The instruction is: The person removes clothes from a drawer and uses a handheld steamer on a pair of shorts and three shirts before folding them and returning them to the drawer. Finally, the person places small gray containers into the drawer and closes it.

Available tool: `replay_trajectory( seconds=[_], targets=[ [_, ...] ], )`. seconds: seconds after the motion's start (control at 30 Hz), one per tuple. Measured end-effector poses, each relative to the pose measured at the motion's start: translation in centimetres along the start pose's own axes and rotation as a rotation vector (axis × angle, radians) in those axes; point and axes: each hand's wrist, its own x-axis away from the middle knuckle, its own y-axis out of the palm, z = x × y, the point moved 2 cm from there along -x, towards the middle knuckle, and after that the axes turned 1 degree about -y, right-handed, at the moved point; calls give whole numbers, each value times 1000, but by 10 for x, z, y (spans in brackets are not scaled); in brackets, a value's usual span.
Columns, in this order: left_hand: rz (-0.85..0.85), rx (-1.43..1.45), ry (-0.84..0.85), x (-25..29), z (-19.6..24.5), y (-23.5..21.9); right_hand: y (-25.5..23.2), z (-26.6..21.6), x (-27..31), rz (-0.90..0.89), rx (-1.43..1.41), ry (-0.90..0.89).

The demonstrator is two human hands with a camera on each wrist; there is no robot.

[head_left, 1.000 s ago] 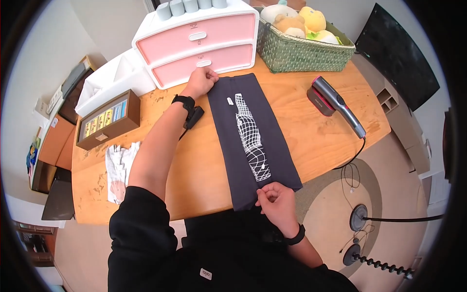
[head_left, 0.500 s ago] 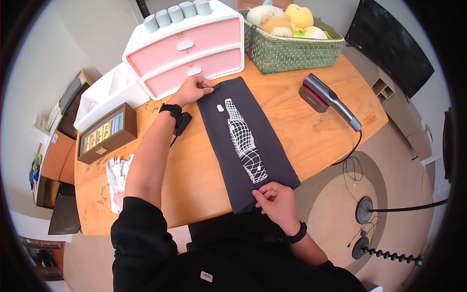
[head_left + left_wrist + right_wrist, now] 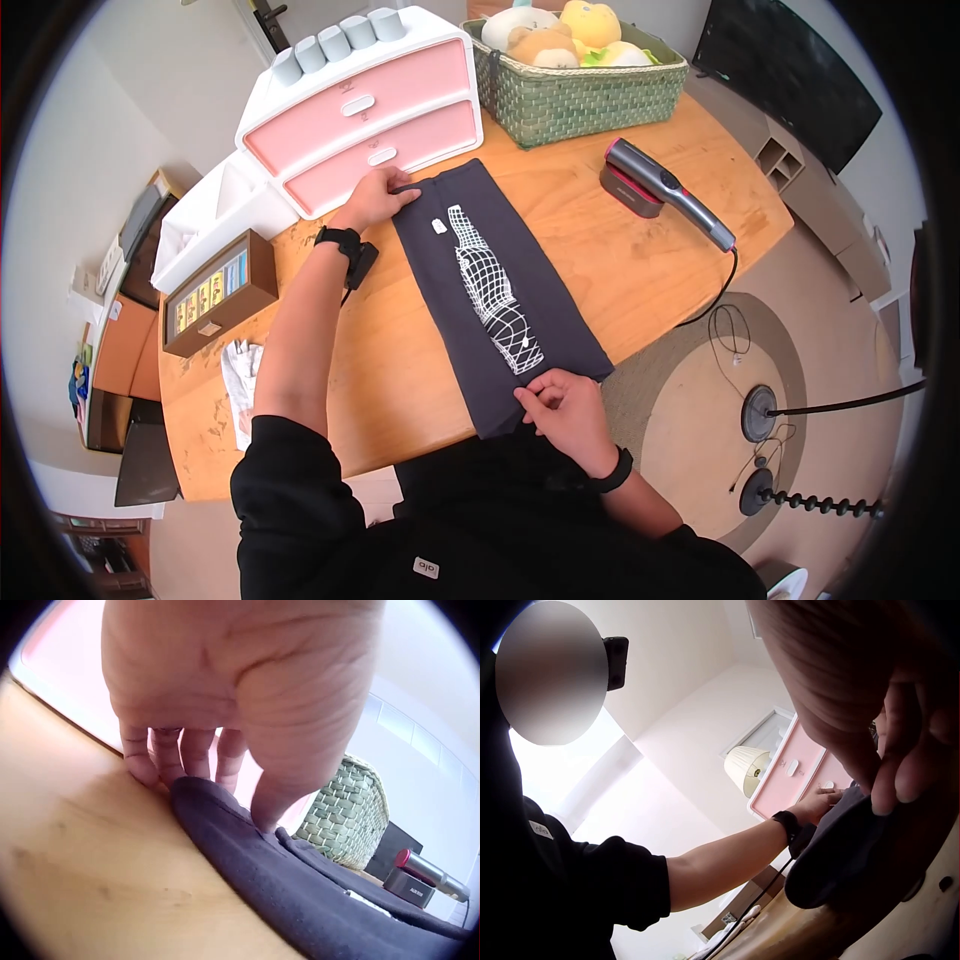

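A folded dark grey garment (image 3: 535,300) with a white grid-like print (image 3: 490,285) lies lengthwise on the table, its near end at the front edge. My left hand (image 3: 375,198) pinches its far left corner, close in front of the pink drawers. In the left wrist view the thumb (image 3: 274,802) lies on the layered cloth, with the other fingers behind the fold. My right hand (image 3: 572,418) pinches the near end between thumb and fingers, just below the print. A small white tag (image 3: 438,227) sits beside the print's far end.
A grey and pink handheld steamer (image 3: 665,190) lies to the right, its cord trailing off the table. Behind stand a pink-and-white drawer unit (image 3: 320,150) and a green woven basket (image 3: 590,105) of plush toys. At left are a brown box (image 3: 220,295) and white cloth (image 3: 240,390).
The head view has turned, so the table's contents shift left in it. Both hands keep their hold on the same ends of the garment, which lies as before.
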Motion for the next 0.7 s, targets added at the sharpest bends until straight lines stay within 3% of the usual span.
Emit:
replay_trajectory(
  seconds=[0.13, 0.23, 0.3, 0.37, 0.43, 0.5, 0.57, 0.63, 0.7],
  targets=[
    [19, -132, -60, 4, 11, -8, -3, 0, 3, 29, 80, -108],
    [151, -274, -35, 19, 19, -15, -20, -13, 12, 270, 69, -218],
    [202, -432, -32, 51, 52, -30, -45, -11, 11, 484, 56, -215],
    [18, -347, -171, 97, 93, -42, -75, -9, 2, 646, 262, -287],
    [-88, -382, -149, 160, 138, -41, -91, 2, -3, 536, 229, -191],
    [-184, -469, 5, 227, 185, -25, -93, 15, -8, 416, 70, -61],
    [-215, -312, 316, 299, 221, 7, -90, 31, -8, 271, -197, 113],
    [-199, -374, 424, 325, 223, 27, -88, 32, -8, 235, -168, 98],
    [-67, -505, 528, 338, 209, 52, -83, 32, -8, 209, -205, 87]
  ],
)
